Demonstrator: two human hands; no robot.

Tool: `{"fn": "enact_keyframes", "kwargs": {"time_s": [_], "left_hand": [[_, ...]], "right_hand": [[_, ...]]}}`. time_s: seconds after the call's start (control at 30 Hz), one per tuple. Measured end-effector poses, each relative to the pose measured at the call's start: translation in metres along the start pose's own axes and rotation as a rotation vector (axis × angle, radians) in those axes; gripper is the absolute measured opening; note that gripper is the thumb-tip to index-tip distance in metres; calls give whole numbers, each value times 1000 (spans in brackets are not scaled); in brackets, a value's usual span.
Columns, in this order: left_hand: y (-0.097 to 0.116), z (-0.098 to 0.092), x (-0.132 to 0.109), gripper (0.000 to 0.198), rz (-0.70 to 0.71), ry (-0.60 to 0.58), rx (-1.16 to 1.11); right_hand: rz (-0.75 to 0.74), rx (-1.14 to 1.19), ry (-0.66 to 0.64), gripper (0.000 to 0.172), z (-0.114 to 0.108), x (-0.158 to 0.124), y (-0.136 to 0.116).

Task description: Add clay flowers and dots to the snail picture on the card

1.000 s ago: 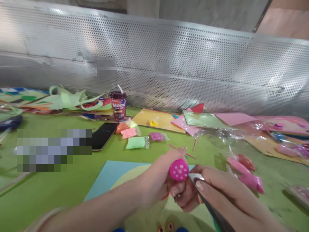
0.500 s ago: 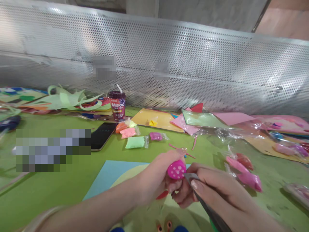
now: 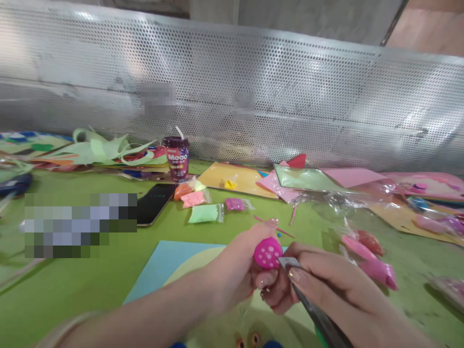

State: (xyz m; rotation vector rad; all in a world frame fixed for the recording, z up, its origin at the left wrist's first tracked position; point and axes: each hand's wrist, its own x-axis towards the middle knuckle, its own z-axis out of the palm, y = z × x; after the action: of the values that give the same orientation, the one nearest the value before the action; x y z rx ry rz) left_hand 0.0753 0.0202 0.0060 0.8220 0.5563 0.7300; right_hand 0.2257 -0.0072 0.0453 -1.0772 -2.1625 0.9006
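Toward the table's (image 3: 87,285) near edge, the right hand (image 3: 337,278) pinches a craft knife (image 3: 308,307) in closed fingers. Just beyond, above the blue sheet (image 3: 152,263), the left hand (image 3: 241,268) grips a pale-dotted magenta clay cap (image 3: 268,253), the blade tip at its right rim. A slip could nick the curled left fingers; too firm a squeeze might dent the soft clay. Near the far edge, knocking the Meco cup (image 3: 177,162) could wet the phone (image 3: 156,205).

The dotted pink piece (image 3: 268,253) looks smooth, the blade (image 3: 289,262) shiny metal.

Pink dotted piece (image 3: 268,253); tilted knife (image 3: 312,310) alongside
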Motion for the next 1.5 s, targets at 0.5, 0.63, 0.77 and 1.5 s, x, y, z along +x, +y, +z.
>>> {"fn": "enact_keyframes", "kwargs": {"time_s": [0.5,0.63,0.77,1.5], "left_hand": [[-2,-1,1,50,9,-16,38],[-2,-4,2,47,16,-38,48],[0,-4,1,44,5,-9,85],[7,-1,-2,35,-47,44,88]], "right_hand": [[19,-10,5,33,3,-1,0],[44,-55,0,34,3,-1,1],[66,45,-58,27,3,-1,-1],[27,15,-19,21,4,-2,3]]}}
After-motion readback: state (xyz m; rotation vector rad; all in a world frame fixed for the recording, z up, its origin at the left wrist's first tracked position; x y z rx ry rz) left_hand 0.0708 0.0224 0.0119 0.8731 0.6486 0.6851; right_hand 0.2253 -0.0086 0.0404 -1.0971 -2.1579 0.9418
